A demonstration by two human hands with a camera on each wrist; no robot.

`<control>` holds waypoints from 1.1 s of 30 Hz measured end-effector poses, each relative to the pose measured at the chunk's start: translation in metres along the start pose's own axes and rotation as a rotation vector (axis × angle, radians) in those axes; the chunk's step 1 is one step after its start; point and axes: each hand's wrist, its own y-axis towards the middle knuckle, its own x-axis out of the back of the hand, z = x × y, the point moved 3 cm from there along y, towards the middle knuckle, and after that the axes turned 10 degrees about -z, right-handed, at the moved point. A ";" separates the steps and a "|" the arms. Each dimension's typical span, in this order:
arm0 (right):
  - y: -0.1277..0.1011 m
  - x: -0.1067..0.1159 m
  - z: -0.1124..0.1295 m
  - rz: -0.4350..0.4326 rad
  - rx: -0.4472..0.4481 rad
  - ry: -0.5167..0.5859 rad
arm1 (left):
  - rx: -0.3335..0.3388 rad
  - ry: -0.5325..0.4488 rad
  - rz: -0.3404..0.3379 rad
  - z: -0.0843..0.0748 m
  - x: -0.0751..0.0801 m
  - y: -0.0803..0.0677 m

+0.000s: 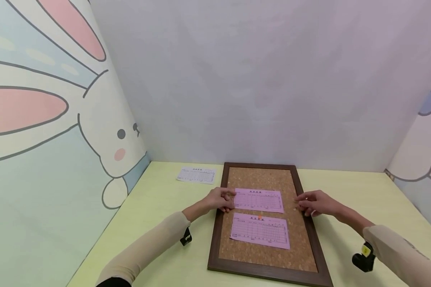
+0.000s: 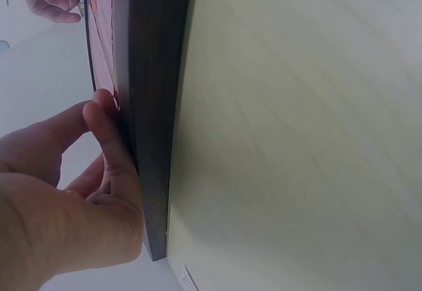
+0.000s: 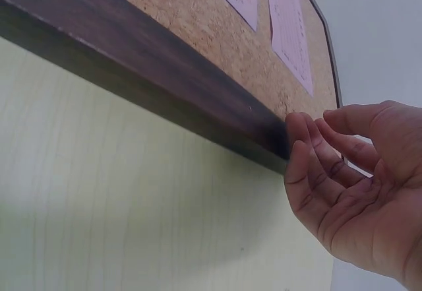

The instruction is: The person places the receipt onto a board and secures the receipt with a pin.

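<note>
A cork board in a dark brown frame lies flat on the yellow-green table. Two pink printed forms lie on it. The lower pink form has an orange pin at its top edge. My left hand rests with its fingers on the left end of the upper pink form; up close, this left hand lies against the frame. My right hand hovers at the frame's right rail. The right hand's fingers are loosely bent and touch the rail. I see nothing in it.
A white printed sheet lies on the table behind the board's left corner. Walls enclose the table: a rabbit mural on the left, a plain pale wall at the back, another panel at the right.
</note>
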 end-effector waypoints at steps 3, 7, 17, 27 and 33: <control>-0.004 0.007 -0.005 -0.001 0.015 0.004 | -0.006 0.000 0.006 0.000 0.000 0.001; -0.008 0.014 -0.011 0.007 0.029 0.020 | -0.012 -0.008 0.012 0.003 0.000 0.001; -0.018 0.039 -0.021 0.009 0.025 0.028 | -0.032 -0.005 0.032 0.002 0.001 0.005; -0.023 0.058 -0.039 -0.001 0.015 0.004 | -0.026 0.017 0.020 0.001 0.001 0.006; -0.025 0.068 -0.047 -0.046 0.009 -0.065 | -0.027 0.021 0.013 0.000 0.001 0.006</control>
